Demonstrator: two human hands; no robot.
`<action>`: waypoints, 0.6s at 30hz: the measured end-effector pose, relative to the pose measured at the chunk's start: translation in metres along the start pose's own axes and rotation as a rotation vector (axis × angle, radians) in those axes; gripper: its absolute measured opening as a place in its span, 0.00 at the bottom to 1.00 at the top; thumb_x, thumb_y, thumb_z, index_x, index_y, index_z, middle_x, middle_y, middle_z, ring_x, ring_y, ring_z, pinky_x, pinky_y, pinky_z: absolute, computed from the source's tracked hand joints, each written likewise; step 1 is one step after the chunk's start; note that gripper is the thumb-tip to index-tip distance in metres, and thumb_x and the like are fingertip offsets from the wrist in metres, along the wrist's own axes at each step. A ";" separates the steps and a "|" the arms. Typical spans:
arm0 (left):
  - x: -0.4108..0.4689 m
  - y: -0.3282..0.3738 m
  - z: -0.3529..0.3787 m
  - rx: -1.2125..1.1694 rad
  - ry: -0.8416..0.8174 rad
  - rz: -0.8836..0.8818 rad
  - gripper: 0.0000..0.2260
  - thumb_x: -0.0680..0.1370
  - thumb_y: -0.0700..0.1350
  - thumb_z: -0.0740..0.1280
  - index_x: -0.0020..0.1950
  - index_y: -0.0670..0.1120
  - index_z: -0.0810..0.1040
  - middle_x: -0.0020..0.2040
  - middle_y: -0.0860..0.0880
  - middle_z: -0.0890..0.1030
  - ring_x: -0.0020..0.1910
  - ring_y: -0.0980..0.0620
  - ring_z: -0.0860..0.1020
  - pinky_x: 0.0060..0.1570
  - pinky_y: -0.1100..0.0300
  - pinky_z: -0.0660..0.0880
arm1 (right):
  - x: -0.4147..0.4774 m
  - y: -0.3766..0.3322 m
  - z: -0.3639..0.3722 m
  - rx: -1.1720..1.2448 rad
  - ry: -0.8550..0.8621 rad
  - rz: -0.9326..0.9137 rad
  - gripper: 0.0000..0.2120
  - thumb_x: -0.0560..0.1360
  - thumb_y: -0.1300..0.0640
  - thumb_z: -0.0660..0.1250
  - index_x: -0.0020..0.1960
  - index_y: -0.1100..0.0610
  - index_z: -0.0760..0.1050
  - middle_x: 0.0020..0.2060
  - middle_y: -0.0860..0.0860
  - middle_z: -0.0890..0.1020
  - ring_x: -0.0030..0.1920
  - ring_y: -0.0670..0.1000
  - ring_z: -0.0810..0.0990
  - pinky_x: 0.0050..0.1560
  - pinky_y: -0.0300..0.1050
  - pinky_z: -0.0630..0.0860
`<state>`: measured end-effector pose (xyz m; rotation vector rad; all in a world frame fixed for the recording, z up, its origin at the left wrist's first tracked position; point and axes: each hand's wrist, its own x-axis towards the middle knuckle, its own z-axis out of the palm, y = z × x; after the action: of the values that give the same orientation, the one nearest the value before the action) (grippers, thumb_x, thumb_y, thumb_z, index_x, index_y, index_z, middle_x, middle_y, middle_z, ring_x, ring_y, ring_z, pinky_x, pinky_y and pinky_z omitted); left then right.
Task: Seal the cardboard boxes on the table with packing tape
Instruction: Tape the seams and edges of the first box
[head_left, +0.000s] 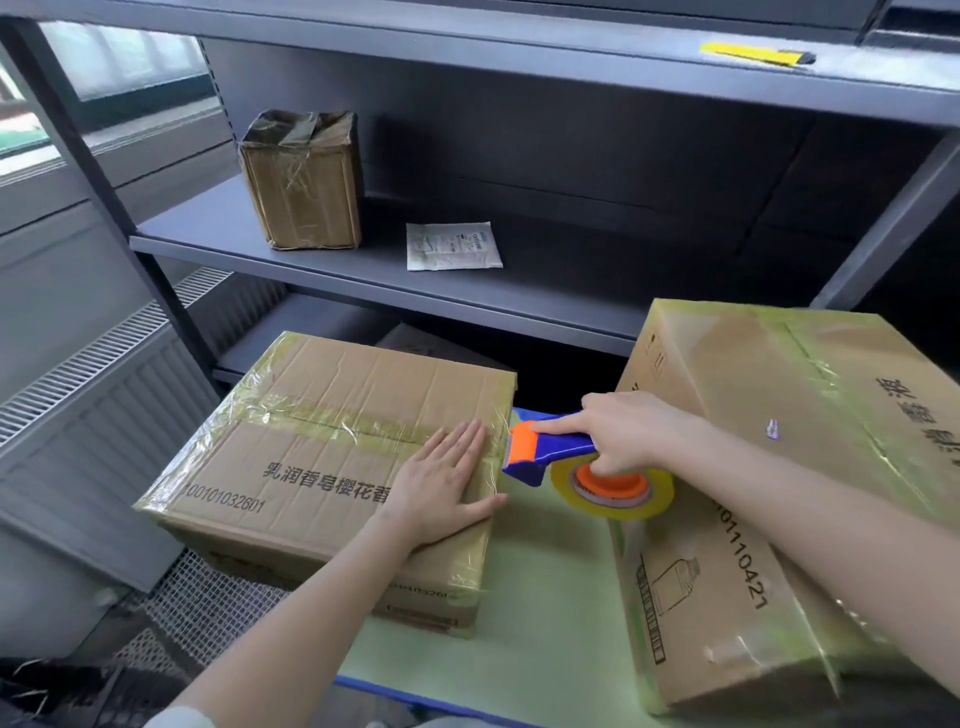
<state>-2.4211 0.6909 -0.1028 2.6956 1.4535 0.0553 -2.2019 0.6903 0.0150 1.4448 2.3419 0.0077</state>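
Observation:
A flat cardboard box (311, 457) with printed characters lies on the pale green table (550, 623), a strip of clear tape along its top seam. My left hand (441, 483) presses flat on the box's right end, fingers straight. My right hand (628, 434) grips a blue and orange tape dispenser (545, 449) just off the box's right edge, index finger stretched along its top. The dispenser carries a yellowish tape roll (613, 491). A second, larger taped box (789, 493) stands tilted at the right, under my right forearm.
Behind the table stands a grey metal shelf (363, 270) holding a small taped box (301, 179) and a white packet (453, 245). A yellow utility knife (753, 54) lies on the upper shelf. A radiator grille is at the left.

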 end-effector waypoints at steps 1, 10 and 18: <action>0.000 -0.001 0.003 0.004 0.006 -0.010 0.46 0.65 0.73 0.31 0.76 0.47 0.37 0.76 0.53 0.39 0.71 0.61 0.35 0.72 0.60 0.36 | 0.000 0.001 0.000 0.000 0.003 0.003 0.33 0.76 0.50 0.61 0.74 0.33 0.49 0.44 0.50 0.68 0.43 0.50 0.71 0.34 0.41 0.67; -0.002 -0.001 0.000 -0.023 0.022 -0.027 0.46 0.66 0.74 0.37 0.77 0.48 0.42 0.77 0.54 0.42 0.74 0.60 0.40 0.70 0.64 0.33 | -0.009 0.008 0.003 0.048 -0.068 0.024 0.35 0.75 0.52 0.63 0.74 0.35 0.49 0.42 0.48 0.67 0.36 0.46 0.69 0.32 0.39 0.66; -0.001 -0.005 0.004 -0.029 0.006 -0.022 0.44 0.67 0.72 0.39 0.78 0.48 0.42 0.77 0.54 0.43 0.74 0.61 0.40 0.70 0.64 0.35 | -0.017 0.016 0.011 0.135 -0.160 0.025 0.35 0.75 0.53 0.64 0.74 0.34 0.50 0.48 0.49 0.70 0.38 0.47 0.72 0.32 0.39 0.67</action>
<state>-2.4257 0.6925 -0.1072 2.6586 1.4716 0.0833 -2.1782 0.6810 0.0131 1.4785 2.2305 -0.2541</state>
